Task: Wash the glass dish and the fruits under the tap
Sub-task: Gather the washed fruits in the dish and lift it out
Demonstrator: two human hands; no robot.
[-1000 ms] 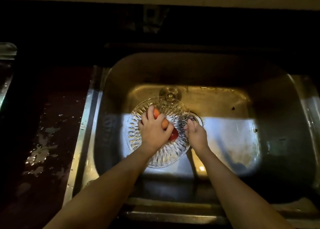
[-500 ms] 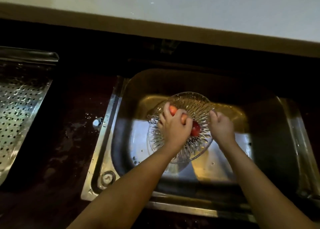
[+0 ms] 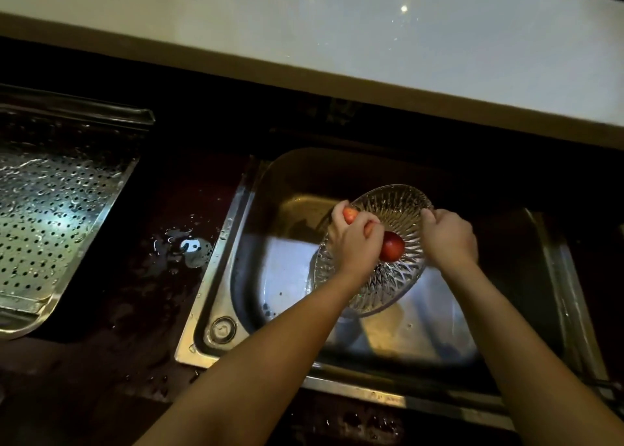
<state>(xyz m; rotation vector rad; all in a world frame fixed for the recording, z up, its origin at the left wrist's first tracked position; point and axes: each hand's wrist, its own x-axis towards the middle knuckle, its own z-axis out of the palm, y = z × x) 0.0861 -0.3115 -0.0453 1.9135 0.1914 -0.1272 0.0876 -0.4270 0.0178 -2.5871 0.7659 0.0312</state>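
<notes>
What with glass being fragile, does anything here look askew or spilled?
The glass dish hangs tilted over the sink, right hand gripping its rim, a red fruit resting inside. Water puddles on the counter beside the sink.

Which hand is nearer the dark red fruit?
Left. The left hand, gripping the orange fruit, sits right beside the dark red fruit; the right hand grips the glass dish rim farther right.

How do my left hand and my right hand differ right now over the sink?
The left hand curls over an orange-red fruit inside the patterned clear glass dish; the right hand grips that dish's right rim. The left hand covers part of the dish's bowl; the right hand sits at its edge. Both are above the stainless steel sink.
</notes>
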